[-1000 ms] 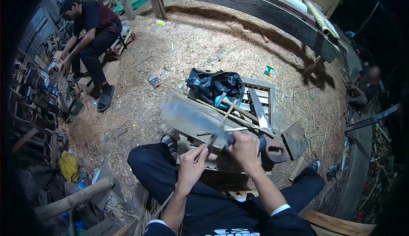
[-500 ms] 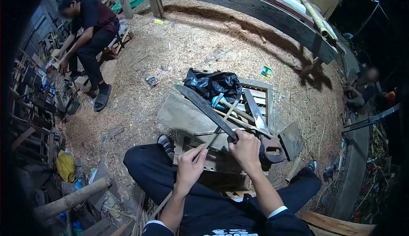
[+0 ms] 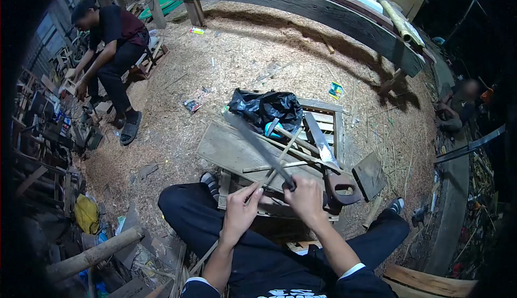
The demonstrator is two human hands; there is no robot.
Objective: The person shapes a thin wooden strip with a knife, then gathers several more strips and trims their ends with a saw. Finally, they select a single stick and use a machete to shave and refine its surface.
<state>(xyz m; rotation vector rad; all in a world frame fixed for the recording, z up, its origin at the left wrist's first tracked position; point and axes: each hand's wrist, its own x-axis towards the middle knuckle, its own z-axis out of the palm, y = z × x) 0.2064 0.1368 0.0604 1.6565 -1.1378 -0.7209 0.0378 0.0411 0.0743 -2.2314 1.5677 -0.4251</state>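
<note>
My right hand [image 3: 306, 201] is closed around the handle of a machete [image 3: 250, 141], whose long dark blade points up and left, blurred by motion. In my left hand [image 3: 240, 212], thumb and fingers pinch a thin wooden strip [image 3: 291, 146] that slants up to the right. The blade crosses over the strip just ahead of my fingers. Below both lies a wide board [image 3: 222, 146] on a low wooden stand. A handsaw [image 3: 321, 139] and what looks like a hammer [image 3: 272, 127] lie beside the machete, to its right.
A black plastic bag [image 3: 264, 108] rests on a slatted wooden frame [image 3: 339, 131]. One person [image 3: 116, 39] sits at the left among wood scraps; another person [image 3: 458, 104] crouches at far right. A heavy beam [image 3: 301, 4] spans the back. Shavings cover the ground.
My right hand has come down and slightly left with the machete, its blade shifting lower along the strip. My left hand keeps its pinch in nearly the same place.
</note>
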